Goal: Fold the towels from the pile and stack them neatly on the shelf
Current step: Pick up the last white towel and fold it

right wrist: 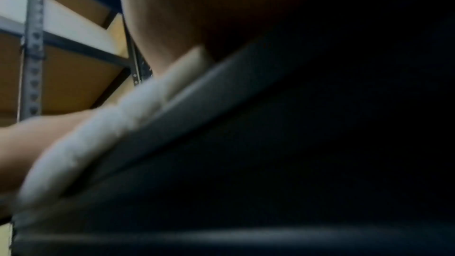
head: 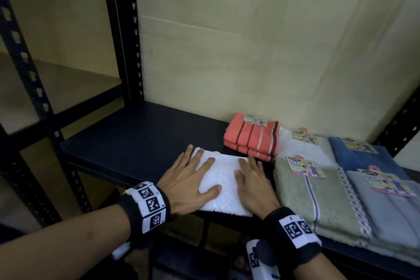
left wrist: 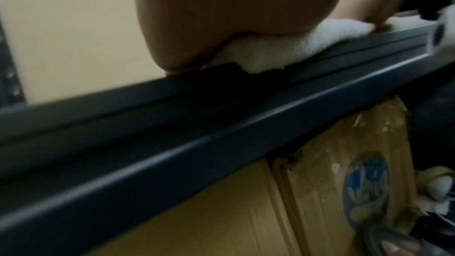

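A folded white towel (head: 223, 183) lies at the front of the dark shelf board (head: 145, 134). My left hand (head: 192, 177) lies flat on its left half with fingers spread. On the towel's right half my right hand (head: 251, 179) presses flat, fingers straight. In the left wrist view the palm (left wrist: 236, 7) bears on the towel (left wrist: 270, 54) at the shelf's front lip (left wrist: 172, 143). The right wrist view is dark and blurred; the towel's edge (right wrist: 98, 139) shows under the palm (right wrist: 197, 17). A folded coral striped towel (head: 252, 137) sits behind, to the right.
Unfolded tagged towels lie at the right: green (head: 318, 200), grey (head: 386, 211), blue (head: 368, 157) and cream (head: 304, 145). Black slotted uprights (head: 123, 29) frame the rack. A yellowish wall (head: 272, 52) backs the shelf. Cardboard boxes (left wrist: 320, 192) sit below.
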